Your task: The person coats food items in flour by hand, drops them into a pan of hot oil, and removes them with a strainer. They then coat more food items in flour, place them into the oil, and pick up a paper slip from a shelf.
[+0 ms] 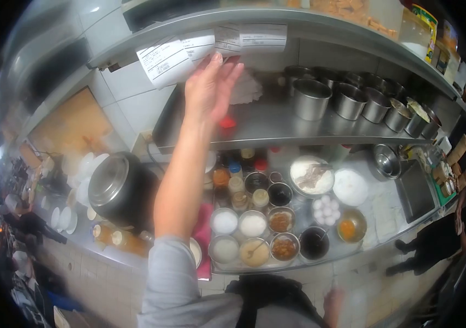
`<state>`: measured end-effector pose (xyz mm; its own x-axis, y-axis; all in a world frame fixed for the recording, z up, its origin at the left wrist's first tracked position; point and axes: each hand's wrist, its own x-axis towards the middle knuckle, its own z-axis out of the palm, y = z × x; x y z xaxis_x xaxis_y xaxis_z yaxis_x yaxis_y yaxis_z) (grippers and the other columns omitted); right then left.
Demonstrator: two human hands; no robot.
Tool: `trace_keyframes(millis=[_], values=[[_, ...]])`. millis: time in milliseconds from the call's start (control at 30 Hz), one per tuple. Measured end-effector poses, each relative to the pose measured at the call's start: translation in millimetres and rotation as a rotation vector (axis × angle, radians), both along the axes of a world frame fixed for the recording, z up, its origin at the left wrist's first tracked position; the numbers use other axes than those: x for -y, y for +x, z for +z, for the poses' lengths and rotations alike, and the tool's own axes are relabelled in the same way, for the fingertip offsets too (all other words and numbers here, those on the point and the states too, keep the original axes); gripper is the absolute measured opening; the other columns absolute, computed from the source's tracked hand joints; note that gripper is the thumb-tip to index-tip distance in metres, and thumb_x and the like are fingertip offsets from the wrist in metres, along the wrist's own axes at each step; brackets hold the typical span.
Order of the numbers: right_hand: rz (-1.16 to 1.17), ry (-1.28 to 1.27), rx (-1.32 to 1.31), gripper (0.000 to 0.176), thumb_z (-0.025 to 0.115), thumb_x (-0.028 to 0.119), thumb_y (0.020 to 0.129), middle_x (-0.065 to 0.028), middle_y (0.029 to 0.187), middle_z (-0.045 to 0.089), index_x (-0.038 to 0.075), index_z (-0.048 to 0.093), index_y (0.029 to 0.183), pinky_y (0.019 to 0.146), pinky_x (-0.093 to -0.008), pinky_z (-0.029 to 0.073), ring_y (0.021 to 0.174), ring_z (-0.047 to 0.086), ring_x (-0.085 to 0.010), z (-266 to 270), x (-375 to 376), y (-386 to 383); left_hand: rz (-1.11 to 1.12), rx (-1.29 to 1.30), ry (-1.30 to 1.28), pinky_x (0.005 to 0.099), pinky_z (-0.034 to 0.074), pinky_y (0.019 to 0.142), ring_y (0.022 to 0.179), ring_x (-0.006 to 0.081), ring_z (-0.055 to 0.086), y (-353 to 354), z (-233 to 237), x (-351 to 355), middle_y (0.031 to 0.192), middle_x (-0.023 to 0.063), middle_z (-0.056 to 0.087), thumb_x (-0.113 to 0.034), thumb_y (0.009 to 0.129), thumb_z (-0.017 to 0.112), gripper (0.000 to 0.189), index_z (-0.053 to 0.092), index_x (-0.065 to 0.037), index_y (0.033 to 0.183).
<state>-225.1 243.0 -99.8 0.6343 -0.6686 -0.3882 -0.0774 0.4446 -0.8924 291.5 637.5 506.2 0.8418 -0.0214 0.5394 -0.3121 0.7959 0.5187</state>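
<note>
My left hand [212, 87] is raised to the row of printed paper slips under the upper shelf. Its thumb and fingers close around the lower edge of a shaded slip [227, 39]. Beside that hang a long curled slip [164, 61] on the left and a flat slip [263, 39] on the right. Low in the view, my right hand [332, 305] hangs by my side, smeared by motion, and its fingers cannot be made out. The counter's near edge lies just beyond it.
Steel pots [312, 99] line the middle shelf [233, 143]. Below stand several ingredient bowls [253, 251], a flour bowl [311, 176], eggs [326, 210] and an egg-yolk bowl [351, 226]. A large dark cooker [121, 188] stands left. Other people [435, 240] are at both sides.
</note>
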Motion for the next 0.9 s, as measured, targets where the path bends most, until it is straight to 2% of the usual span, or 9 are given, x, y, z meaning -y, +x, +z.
trace_keyframes(millis=[233, 433, 567, 633, 667, 733, 767, 833, 900], values=[[-0.116, -0.037, -0.082, 0.018, 0.066, 0.026, 0.094, 0.0066, 0.064, 0.048, 0.017, 0.055, 0.084, 0.044, -0.0244, 0.041, 0.051, 0.048, -0.0070, 18, 13, 10, 0.023, -0.030, 0.012, 0.0463, 0.056, 0.095, 0.096, 0.0246, 0.064, -27, 1, -6, 0.105, 0.0091, 0.063, -0.002, 0.091, 0.068, 0.018, 0.062, 0.000, 0.108], [0.021, -0.202, -0.131, 0.020, 0.065, 0.026, 0.094, 0.0054, 0.063, 0.048, 0.017, 0.053, 0.082, 0.042, -0.0251, 0.041, 0.051, 0.048, -0.0077, 0, 43, 13, 0.110, 0.029, 0.169, 0.0501, 0.045, 0.105, 0.117, 0.0271, 0.057, -17, -10, -25, 0.122, 0.0071, 0.058, -0.007, 0.089, 0.072, 0.043, 0.052, -0.007, 0.127], [-0.056, -0.151, -0.148, 0.020, 0.066, 0.025, 0.094, 0.0046, 0.063, 0.049, 0.016, 0.053, 0.081, 0.041, -0.0259, 0.041, 0.049, 0.049, -0.0091, 12, 36, 12, 0.248, 0.068, 0.095, 0.0464, 0.037, 0.109, 0.116, 0.0176, 0.054, -24, -10, -59, 0.123, 0.0056, 0.054, -0.009, 0.087, 0.074, 0.068, 0.033, -0.012, 0.140], [0.211, -0.236, -0.111, 0.049, 0.058, 0.004, 0.084, -0.0227, 0.099, 0.059, -0.004, 0.051, 0.131, 0.085, -0.0498, 0.044, 0.094, 0.056, -0.0404, -21, 60, -13, 0.346, 0.016, 0.057, 0.0458, 0.036, 0.108, 0.117, 0.0155, 0.051, -27, -7, -70, 0.117, 0.0017, 0.058, -0.014, 0.089, 0.075, 0.056, 0.041, -0.013, 0.134], [0.216, -0.235, -0.112, 0.049, 0.058, 0.004, 0.084, -0.0227, 0.099, 0.059, -0.004, 0.051, 0.131, 0.085, -0.0498, 0.044, 0.094, 0.056, -0.0404, -10, 58, -14, 0.351, 0.014, 0.057, 0.0458, 0.036, 0.108, 0.117, 0.0155, 0.051, -25, -7, -77, 0.117, 0.0017, 0.058, -0.014, 0.089, 0.075, 0.056, 0.041, -0.013, 0.134], [0.742, -1.467, -0.485, 0.053, 0.057, 0.001, 0.080, -0.0223, 0.097, 0.058, -0.006, 0.050, 0.133, 0.085, -0.0502, 0.043, 0.094, 0.055, -0.0405, 23, 51, -18, 0.384, 0.056, 0.116, 0.0430, 0.038, 0.106, 0.114, 0.0151, 0.053, -16, -8, -94, 0.113, 0.0010, 0.061, -0.018, 0.090, 0.074, 0.043, 0.051, -0.011, 0.126], [0.743, -1.467, -0.484, 0.053, 0.057, 0.001, 0.080, -0.0223, 0.097, 0.058, -0.006, 0.050, 0.133, 0.085, -0.0502, 0.043, 0.094, 0.055, -0.0405, 13, 50, -15, 0.385, 0.056, 0.116, 0.0430, 0.038, 0.106, 0.114, 0.0151, 0.053, -12, -8, -101, 0.113, 0.0010, 0.061, -0.018, 0.090, 0.074, 0.043, 0.051, -0.011, 0.126], [0.309, -0.228, -0.041, 0.054, 0.056, 0.002, 0.081, -0.0220, 0.096, 0.058, -0.006, 0.049, 0.134, 0.085, -0.0505, 0.042, 0.095, 0.054, -0.0410, -45, 62, -15, 0.512, 0.099, 0.136, 0.0396, 0.040, 0.103, 0.110, 0.0148, 0.055, -5, -6, -114, 0.113, 0.0015, 0.062, -0.022, 0.092, 0.073, 0.029, 0.058, -0.010, 0.115], [0.312, -0.233, -0.057, 0.052, 0.056, 0.003, 0.082, -0.0224, 0.098, 0.058, -0.006, 0.050, 0.133, 0.086, -0.0508, 0.042, 0.097, 0.053, -0.0410, -29, 50, -7, 0.570, 0.112, 0.131, 0.0386, 0.041, 0.102, 0.109, 0.0148, 0.056, -1, 0, -122, 0.112, 0.0018, 0.063, -0.022, 0.093, 0.072, 0.028, 0.058, -0.010, 0.113]])
